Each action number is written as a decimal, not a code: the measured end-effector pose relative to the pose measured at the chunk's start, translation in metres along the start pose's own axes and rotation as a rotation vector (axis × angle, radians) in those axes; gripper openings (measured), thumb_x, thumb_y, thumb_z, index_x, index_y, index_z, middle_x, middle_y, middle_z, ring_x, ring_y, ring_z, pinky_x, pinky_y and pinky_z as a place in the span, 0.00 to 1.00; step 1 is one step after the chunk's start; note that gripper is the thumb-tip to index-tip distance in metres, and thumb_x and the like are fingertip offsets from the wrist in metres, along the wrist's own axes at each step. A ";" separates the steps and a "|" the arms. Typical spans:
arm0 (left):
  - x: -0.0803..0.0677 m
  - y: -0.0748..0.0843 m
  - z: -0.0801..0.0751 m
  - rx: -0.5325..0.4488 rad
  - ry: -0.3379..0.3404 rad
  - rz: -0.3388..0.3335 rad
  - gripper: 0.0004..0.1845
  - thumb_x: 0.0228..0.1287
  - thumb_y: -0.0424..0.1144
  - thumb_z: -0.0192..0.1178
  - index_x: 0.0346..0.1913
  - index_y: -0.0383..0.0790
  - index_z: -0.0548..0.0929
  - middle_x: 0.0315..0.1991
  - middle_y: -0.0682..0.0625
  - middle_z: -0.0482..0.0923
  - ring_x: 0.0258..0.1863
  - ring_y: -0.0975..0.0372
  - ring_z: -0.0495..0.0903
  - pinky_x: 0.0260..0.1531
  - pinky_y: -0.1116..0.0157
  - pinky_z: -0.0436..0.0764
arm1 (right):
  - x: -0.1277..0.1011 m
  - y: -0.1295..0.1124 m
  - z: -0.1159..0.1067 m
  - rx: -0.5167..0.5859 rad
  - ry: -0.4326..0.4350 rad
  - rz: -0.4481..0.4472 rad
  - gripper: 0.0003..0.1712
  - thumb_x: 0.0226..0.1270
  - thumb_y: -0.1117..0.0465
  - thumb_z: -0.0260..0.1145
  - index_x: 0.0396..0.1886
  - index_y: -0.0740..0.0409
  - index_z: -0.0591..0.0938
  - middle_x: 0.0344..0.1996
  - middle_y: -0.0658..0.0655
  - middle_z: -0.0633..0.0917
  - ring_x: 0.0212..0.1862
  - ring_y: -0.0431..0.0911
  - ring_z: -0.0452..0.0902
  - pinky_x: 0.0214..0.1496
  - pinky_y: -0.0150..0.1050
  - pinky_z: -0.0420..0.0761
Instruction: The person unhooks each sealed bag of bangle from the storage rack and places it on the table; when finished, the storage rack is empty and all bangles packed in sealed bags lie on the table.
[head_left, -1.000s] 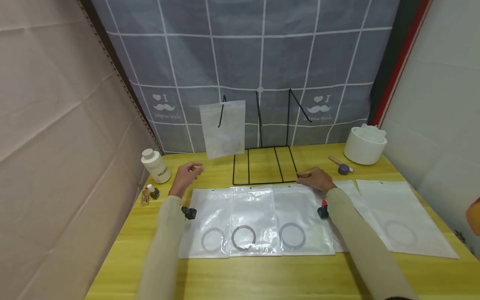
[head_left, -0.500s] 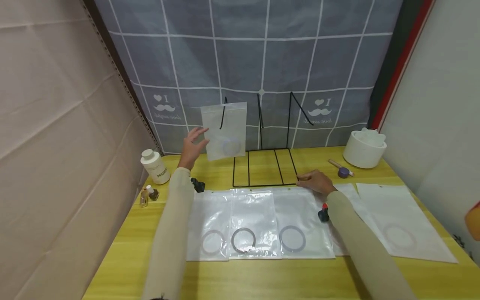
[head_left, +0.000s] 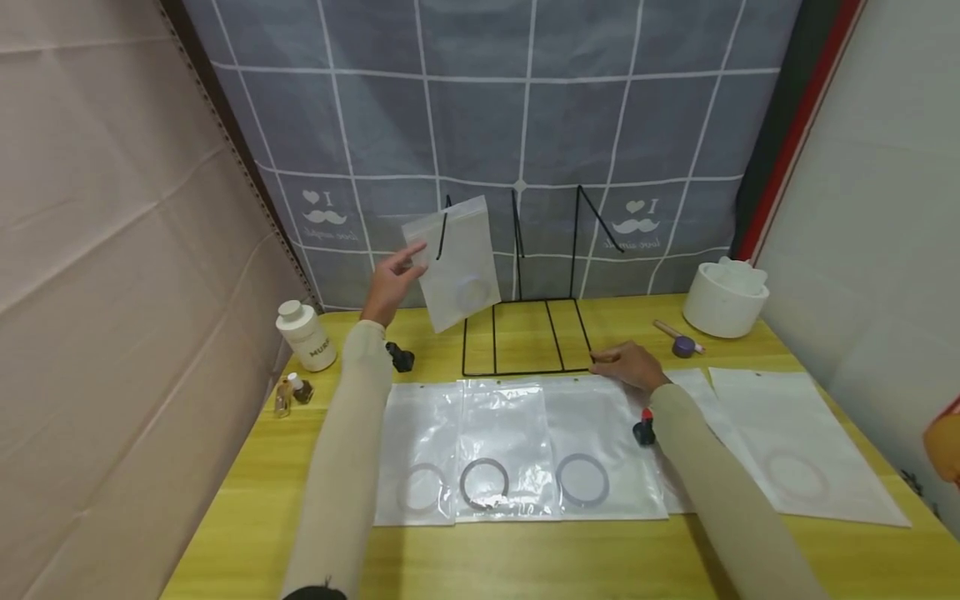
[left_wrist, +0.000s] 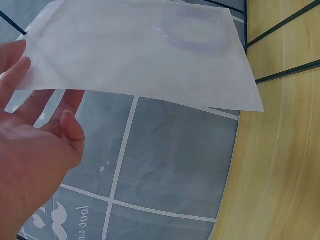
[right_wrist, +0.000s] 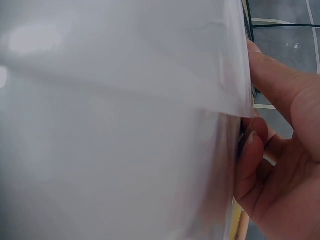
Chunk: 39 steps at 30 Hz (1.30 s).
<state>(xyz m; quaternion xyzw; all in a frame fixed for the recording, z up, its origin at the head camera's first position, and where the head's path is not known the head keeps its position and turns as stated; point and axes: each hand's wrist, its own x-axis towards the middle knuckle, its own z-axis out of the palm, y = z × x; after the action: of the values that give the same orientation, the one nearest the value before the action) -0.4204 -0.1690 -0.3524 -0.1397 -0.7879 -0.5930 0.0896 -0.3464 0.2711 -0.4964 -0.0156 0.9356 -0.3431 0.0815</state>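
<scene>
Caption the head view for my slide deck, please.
Left hand grips a hanging plastic bag on the wire rack; right hand rests by flat bags.

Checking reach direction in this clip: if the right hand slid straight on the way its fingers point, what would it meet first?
The right hand lies on the table, fingers pointing left along the clear bags' top edges. First would probably be the black wire rack, its front corner; depth is unclear.

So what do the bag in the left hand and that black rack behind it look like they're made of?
The bag looks like thin frosted plastic film: it is see-through enough to show the ring inside it. The left hand pinches its edge. The rack looks like thin bent metal wire with a black coating, though the finish is hard to judge.
</scene>
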 end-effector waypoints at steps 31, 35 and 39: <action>-0.061 0.007 -0.016 -0.008 -0.077 0.147 0.28 0.67 0.30 0.66 0.69 0.44 0.77 0.62 0.39 0.78 0.28 0.66 0.78 0.27 0.75 0.76 | -0.001 0.002 0.001 0.003 -0.001 -0.032 0.31 0.66 0.42 0.70 0.65 0.50 0.81 0.64 0.65 0.79 0.67 0.64 0.71 0.66 0.65 0.69; -0.073 0.009 -0.020 0.057 -0.065 0.178 0.25 0.67 0.31 0.66 0.67 0.43 0.80 0.58 0.39 0.80 0.15 0.65 0.60 0.16 0.71 0.63 | 0.000 0.003 0.002 -0.006 0.009 -0.033 0.31 0.66 0.41 0.70 0.64 0.50 0.82 0.64 0.65 0.79 0.67 0.64 0.72 0.66 0.65 0.70; -0.085 0.016 -0.025 0.079 -0.075 0.180 0.22 0.69 0.30 0.64 0.65 0.40 0.81 0.61 0.40 0.79 0.15 0.63 0.56 0.17 0.71 0.62 | 0.000 0.004 0.002 -0.009 0.016 -0.044 0.31 0.66 0.41 0.70 0.64 0.50 0.82 0.63 0.65 0.80 0.67 0.64 0.72 0.65 0.65 0.70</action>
<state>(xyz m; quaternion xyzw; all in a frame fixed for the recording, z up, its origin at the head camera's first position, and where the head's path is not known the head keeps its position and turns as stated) -0.3355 -0.1982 -0.3574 -0.2283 -0.7976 -0.5456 0.1183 -0.3459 0.2728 -0.5007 -0.0338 0.9372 -0.3407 0.0666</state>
